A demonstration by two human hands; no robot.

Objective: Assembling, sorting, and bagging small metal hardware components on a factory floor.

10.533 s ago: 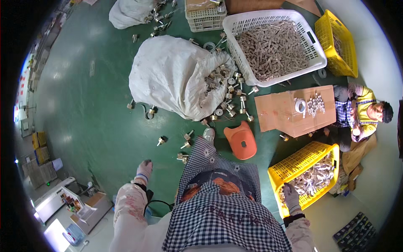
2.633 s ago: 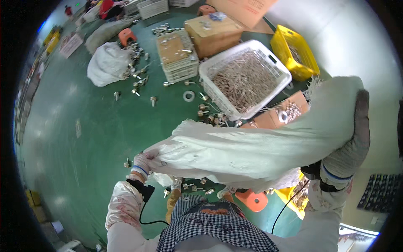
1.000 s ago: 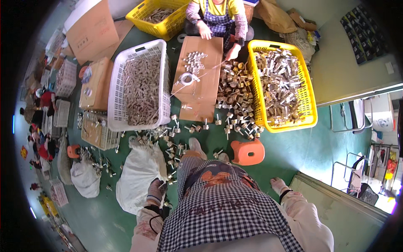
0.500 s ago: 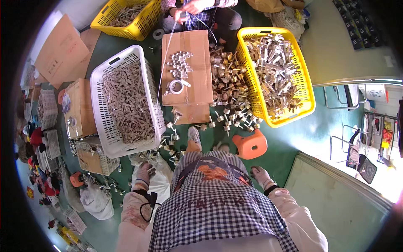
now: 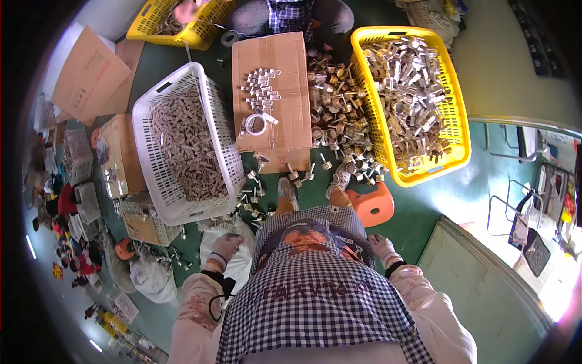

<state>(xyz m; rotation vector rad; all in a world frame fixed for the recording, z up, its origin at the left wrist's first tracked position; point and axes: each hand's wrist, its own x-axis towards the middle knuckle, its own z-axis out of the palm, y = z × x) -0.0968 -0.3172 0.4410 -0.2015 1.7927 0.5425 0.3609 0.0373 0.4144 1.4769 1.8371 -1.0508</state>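
My left hand (image 5: 225,247), in a pale glove, hangs beside my apron over a white plastic sack (image 5: 242,264), its fingers loosely apart and nothing visible in them. On the other side my right hand (image 5: 382,249), also gloved, hangs near my thigh below an orange stool (image 5: 383,195); its fingers are stretched and hold nothing. Ahead of my feet lies a flattened cardboard sheet (image 5: 273,54) bearing rows of small metal pieces (image 5: 264,91) and a white roll of tape (image 5: 255,125). Loose metal parts with round heads and stems (image 5: 339,109) are heaped to its right.
A white basket (image 5: 140,130) full of small metal pieces stands left of the cardboard, a yellow basket (image 5: 464,130) of metal parts right. Across from me a person crouches, one hand (image 5: 185,11) over another yellow basket (image 5: 209,33). Loose parts (image 5: 294,176) lie around my feet.
My right foot has come forward beside the stool, and the view has shifted slightly. The person opposite has moved a hand from above the cardboard to the far yellow basket.
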